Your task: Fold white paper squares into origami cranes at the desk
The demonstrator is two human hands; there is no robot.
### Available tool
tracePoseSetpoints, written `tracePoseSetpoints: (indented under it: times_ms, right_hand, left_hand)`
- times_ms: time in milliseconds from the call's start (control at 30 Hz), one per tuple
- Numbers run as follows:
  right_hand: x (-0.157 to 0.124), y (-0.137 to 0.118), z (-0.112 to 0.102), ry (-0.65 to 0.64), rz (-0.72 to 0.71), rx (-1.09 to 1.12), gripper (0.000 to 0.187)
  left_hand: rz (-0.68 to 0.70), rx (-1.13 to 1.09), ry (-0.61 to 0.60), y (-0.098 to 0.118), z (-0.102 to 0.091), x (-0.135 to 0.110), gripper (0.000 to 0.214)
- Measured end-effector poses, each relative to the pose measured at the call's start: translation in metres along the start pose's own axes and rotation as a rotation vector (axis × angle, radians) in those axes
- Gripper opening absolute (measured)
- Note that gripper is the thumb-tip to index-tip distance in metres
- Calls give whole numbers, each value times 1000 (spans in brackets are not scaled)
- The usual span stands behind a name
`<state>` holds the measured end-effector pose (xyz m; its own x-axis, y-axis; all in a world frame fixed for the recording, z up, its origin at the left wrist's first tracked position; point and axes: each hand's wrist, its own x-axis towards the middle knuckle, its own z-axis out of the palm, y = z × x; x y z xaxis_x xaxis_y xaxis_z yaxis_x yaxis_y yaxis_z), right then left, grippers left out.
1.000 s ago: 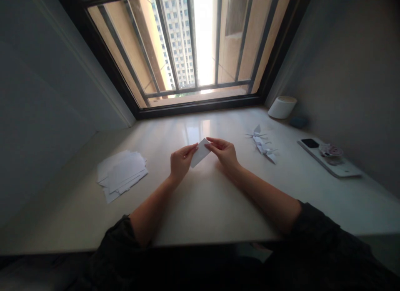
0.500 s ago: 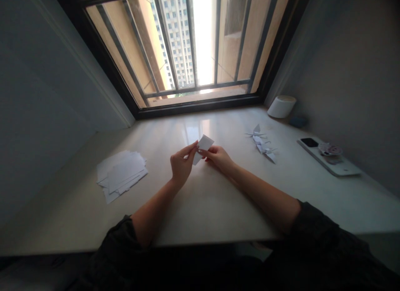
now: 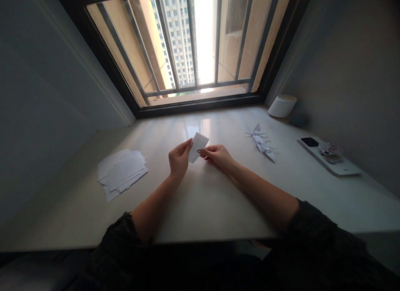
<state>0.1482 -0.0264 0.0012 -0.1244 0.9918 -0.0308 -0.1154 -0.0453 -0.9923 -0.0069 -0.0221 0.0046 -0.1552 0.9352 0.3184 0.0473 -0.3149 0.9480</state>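
Note:
A small folded piece of white paper (image 3: 198,143) is held up above the table between my two hands. My left hand (image 3: 179,156) pinches its left edge between thumb and fingers. On the lower right side, my right hand (image 3: 218,155) grips the paper with thumb and fingertips. To the right lie several folded paper cranes (image 3: 262,144) in a slanting row. A loose pile of white paper sheets (image 3: 126,171) rests on the left. The fold lines on the held paper are too small to make out.
A phone (image 3: 333,159) with a round, pinkish object (image 3: 331,149) on top lies at the right. Behind it stand a white cylinder (image 3: 282,106) and a dark, blurred item (image 3: 298,121) by the wall. A barred window (image 3: 200,100) closes off the back of the white table (image 3: 206,211).
My left hand has shifted slightly left, to the paper's left edge, and its fingers no longer cover the middle. The paper has moved a little left and shows more of its face.

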Motion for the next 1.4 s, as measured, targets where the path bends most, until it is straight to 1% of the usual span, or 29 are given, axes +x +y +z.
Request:
tracePoseSetpoints:
  times_ms: [100,233,300,367,433,500,567,633,833,1033,1100,1200,1233,1267,1367,1400]
  right_hand:
    - [0,0,-2,47,-10,17,38]
    - [0,0,-5,56,-37,46,38]
    - [-1,-1,-4,39,-41,41,38]
    - [-2,-2,-3,0,-44,19,41]
    - [-4,-2,-1,-34,-55,-20,42]
    - [-4,-1,1,-25,-73,-59,38]
    - [-4,1,1,5,-91,-76,36]
    - [-3,3,0,23,-107,-74,36]
    - [-1,4,-1,0,-171,-50,41]
    - [-1,4,-1,-14,-145,-70,42]
    - [-1,4,-2,6,-151,-50,41]
    - [0,4,-2,58,-162,-30,44]
    - [0,4,-3,71,-166,-26,44]
    - [0,4,-3,82,-171,-20,44]
    - [1,4,-4,104,-176,0,40]
    - [1,5,-4,111,-173,4,39]
  left_hand:
    - [18,-16,29,1,-4,5,38]
    - [9,-52,164,3,-12,16,42]
    - [7,-48,191,4,-13,18,44]
    - [6,-35,150,4,-11,15,44]
    - [24,-4,63,5,-7,9,41]
    - [68,50,-22,6,-3,1,35]
    - [87,76,-71,7,0,-5,33]
    - [87,84,-84,9,1,-7,33]
    - [8,41,-118,10,-1,-4,43]
    - [34,77,-110,10,-2,-3,40]
    - [9,82,-143,9,-2,-3,47]
    - [-37,62,-204,8,-3,-3,68]
    - [-45,65,-220,7,-3,-3,71]
    - [-48,86,-236,6,-3,-3,69]
    - [-42,211,-291,4,-4,-1,44]
    - [-43,240,-305,3,-5,0,40]
